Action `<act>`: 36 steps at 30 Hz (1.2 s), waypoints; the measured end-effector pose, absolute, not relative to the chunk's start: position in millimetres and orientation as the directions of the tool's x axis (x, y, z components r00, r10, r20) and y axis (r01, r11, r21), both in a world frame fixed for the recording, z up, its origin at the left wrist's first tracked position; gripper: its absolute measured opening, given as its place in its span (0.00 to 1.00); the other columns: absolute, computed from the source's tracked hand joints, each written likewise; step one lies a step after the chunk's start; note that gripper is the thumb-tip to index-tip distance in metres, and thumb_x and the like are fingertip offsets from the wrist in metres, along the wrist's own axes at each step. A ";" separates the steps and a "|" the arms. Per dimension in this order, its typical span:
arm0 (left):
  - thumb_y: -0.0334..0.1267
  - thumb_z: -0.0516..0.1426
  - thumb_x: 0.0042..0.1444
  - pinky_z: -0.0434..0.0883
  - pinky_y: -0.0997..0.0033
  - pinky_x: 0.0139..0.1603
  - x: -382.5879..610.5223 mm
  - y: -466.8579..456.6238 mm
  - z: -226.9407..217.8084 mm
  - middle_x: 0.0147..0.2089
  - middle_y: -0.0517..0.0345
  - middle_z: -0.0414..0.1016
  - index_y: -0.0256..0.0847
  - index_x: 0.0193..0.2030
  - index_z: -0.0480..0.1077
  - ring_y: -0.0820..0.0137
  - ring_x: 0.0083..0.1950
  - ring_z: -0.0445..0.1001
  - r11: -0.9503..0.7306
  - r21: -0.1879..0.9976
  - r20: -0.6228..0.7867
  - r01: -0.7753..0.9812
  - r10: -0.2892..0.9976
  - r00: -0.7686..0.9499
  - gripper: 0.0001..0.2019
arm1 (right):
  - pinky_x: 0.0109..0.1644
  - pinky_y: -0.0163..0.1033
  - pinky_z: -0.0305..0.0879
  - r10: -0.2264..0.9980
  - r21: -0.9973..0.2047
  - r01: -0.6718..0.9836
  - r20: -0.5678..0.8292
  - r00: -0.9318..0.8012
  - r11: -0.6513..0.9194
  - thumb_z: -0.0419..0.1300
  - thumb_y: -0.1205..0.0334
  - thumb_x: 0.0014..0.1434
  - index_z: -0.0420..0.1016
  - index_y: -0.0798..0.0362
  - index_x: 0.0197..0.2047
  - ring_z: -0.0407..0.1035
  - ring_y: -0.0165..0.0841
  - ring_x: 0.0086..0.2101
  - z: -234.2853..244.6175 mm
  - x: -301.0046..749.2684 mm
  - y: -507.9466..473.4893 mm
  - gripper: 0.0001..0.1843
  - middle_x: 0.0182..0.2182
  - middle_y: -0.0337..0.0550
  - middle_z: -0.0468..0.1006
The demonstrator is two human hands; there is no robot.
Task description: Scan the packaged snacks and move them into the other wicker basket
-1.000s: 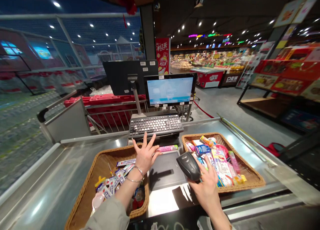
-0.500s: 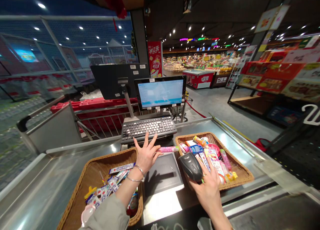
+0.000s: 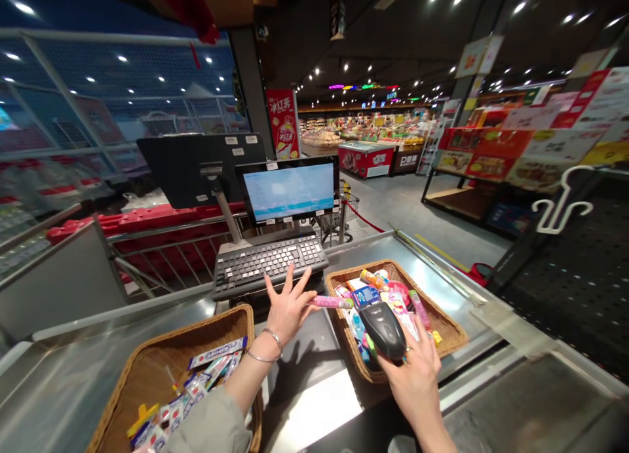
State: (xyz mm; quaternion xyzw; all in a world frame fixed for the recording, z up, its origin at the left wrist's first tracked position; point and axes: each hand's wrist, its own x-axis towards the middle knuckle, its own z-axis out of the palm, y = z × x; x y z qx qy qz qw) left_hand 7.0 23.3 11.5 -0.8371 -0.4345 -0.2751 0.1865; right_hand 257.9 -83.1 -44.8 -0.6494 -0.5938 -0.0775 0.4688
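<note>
Both hands and the things they hold have shifted rightward against the keyboard (image 3: 270, 263), and the scanner (image 3: 383, 330) has passed from the near basket's edge to over its contents. Right of the keyboard and nearer the person stands that right basket (image 3: 451, 333), full of colourful packets; left of the keyboard and nearer still is the left basket (image 3: 122, 397), with wrapped sticks inside. Just off the keyboard's near right corner is the pink tube (image 3: 333, 301), its green end reaching the right basket's rim. Thumb and a finger of the left hand (image 3: 287, 312) pinch its other end, the remaining fingers spread toward the keys. Fingers partly curled, the right hand (image 3: 417, 371) has hold of the scanner; its handle is hidden.

A light pinch at the tip seems best, leaving most of the wrapper uncovered; holding the tube level and steady, with the scanner squared to it and clear of the heaped packets, should help. Whether a barcode faces the scanner I cannot tell.
</note>
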 end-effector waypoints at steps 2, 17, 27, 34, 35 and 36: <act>0.46 0.58 0.59 0.30 0.18 0.60 12.7 26.1 11.0 0.68 0.54 0.62 0.50 0.42 0.76 0.44 0.73 0.46 -0.573 -0.069 0.621 0.816 0.615 0.485 0.09 | 0.63 0.59 0.50 0.684 -0.513 0.848 0.667 0.296 0.132 0.56 0.43 0.58 0.69 0.50 0.56 0.54 0.48 0.64 -45.1 261.7 -83.9 0.28 0.56 0.52 0.71; 0.41 0.58 0.60 0.29 0.21 0.63 78.9 47.0 4.0 0.69 0.58 0.60 0.61 0.55 0.70 0.49 0.74 0.43 -0.674 -0.143 0.636 0.725 0.498 0.589 0.16 | 0.63 0.61 0.48 0.645 -0.490 0.871 0.673 0.362 0.022 0.55 0.41 0.57 0.72 0.54 0.53 0.54 0.51 0.63 -54.8 295.1 -90.9 0.29 0.51 0.54 0.76; 0.43 0.55 0.62 0.25 0.27 0.65 85.9 48.5 0.3 0.72 0.53 0.52 0.56 0.67 0.58 0.49 0.74 0.43 -0.585 -0.096 0.618 0.805 0.599 0.509 0.26 | 0.62 0.61 0.50 0.611 -0.502 0.864 0.670 0.421 -0.044 0.55 0.40 0.57 0.74 0.55 0.51 0.55 0.51 0.62 -56.7 301.4 -89.6 0.30 0.50 0.55 0.76; 0.48 0.53 0.62 0.26 0.28 0.66 62.5 39.1 3.2 0.72 0.49 0.52 0.51 0.66 0.60 0.49 0.74 0.44 -0.525 -0.069 0.616 0.848 0.647 0.450 0.26 | 0.60 0.61 0.52 0.600 -0.483 0.876 0.704 0.379 0.014 0.55 0.42 0.58 0.73 0.52 0.52 0.56 0.51 0.62 -52.6 284.7 -77.0 0.27 0.51 0.54 0.75; 0.48 0.54 0.62 0.25 0.28 0.66 58.2 37.2 3.0 0.72 0.49 0.52 0.51 0.66 0.60 0.49 0.74 0.44 -0.511 -0.063 0.611 0.857 0.660 0.438 0.26 | 0.60 0.60 0.53 0.603 -0.484 0.875 0.708 0.368 0.034 0.55 0.43 0.58 0.73 0.52 0.52 0.56 0.51 0.62 -51.4 280.8 -74.8 0.26 0.51 0.53 0.76; 0.49 0.54 0.62 0.25 0.29 0.66 53.7 35.3 2.7 0.72 0.50 0.52 0.51 0.67 0.59 0.50 0.74 0.44 -0.496 -0.056 0.606 0.866 0.673 0.424 0.26 | 0.60 0.59 0.53 0.604 -0.489 0.870 0.710 0.361 0.056 0.55 0.44 0.58 0.73 0.52 0.51 0.57 0.50 0.62 -50.5 276.8 -72.7 0.25 0.51 0.53 0.76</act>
